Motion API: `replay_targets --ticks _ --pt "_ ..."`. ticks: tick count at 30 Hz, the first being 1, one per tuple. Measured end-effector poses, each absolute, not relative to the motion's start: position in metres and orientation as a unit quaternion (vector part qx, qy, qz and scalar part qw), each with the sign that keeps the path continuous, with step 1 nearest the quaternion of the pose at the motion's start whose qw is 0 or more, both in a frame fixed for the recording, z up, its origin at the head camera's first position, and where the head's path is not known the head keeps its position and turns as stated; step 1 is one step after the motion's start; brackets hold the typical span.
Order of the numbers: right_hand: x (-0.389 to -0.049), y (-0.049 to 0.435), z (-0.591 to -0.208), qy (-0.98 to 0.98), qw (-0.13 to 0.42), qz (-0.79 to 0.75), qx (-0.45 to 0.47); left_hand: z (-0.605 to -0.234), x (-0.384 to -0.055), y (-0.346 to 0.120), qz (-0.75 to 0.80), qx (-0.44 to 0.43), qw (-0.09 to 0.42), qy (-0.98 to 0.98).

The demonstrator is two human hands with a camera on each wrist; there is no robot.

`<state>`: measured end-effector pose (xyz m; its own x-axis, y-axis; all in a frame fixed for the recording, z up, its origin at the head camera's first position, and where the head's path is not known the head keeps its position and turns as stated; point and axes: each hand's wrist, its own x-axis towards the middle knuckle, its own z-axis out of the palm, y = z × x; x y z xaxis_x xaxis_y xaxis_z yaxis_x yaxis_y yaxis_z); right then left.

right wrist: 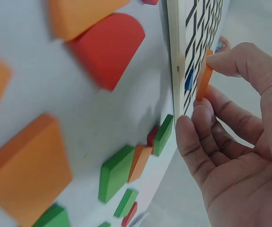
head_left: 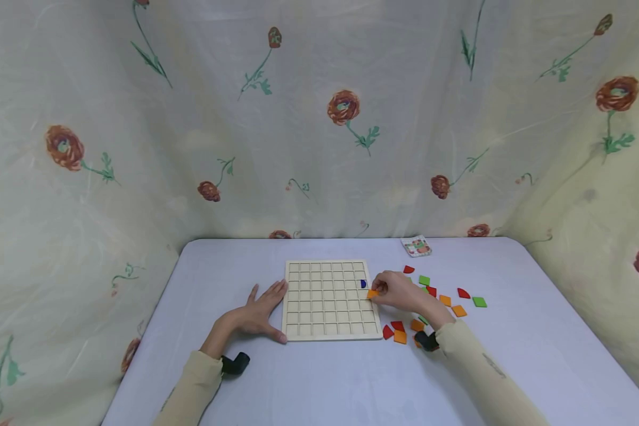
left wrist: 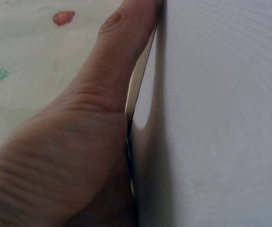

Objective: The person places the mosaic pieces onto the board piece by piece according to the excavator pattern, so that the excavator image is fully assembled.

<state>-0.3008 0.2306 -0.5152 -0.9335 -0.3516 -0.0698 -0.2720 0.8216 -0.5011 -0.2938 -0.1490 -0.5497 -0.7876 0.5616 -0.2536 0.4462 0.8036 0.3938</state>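
Note:
A pale wooden grid board lies flat in the middle of the table. My left hand rests along its left edge, fingers spread and straight, with the thumb by the near left corner. Over the board's right edge, my right hand pinches an orange square tile between thumb and fingertips. In the right wrist view the tile is held on edge, close over the grid. A dark blue half-round piece sits in a cell of the right column, just beyond the orange tile.
Several loose red, orange and green tiles are scattered right of the board, some under my right forearm. A small printed packet lies at the back. Flowered cloth hangs around the table's back and sides.

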Motion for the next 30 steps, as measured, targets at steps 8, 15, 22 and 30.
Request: replay_targets --ticks 8,15,22,30 --pt "-0.311 0.222 -0.519 0.949 0.074 -0.24 -0.191 -0.547 -0.293 -0.148 0.168 0.269 0.187 0.93" --pt "-0.313 0.22 -0.521 0.947 0.089 -0.242 -0.191 -0.548 -0.294 -0.15 0.163 0.271 0.187 0.93" --pt "-0.313 0.218 -0.524 0.942 0.094 -0.261 -0.191 -0.549 -0.294 -0.149 0.17 0.27 0.184 0.93" --pt "-0.313 0.215 -0.523 0.941 0.089 -0.263 -0.194 -0.551 -0.294 -0.148 0.167 0.268 0.181 0.931"
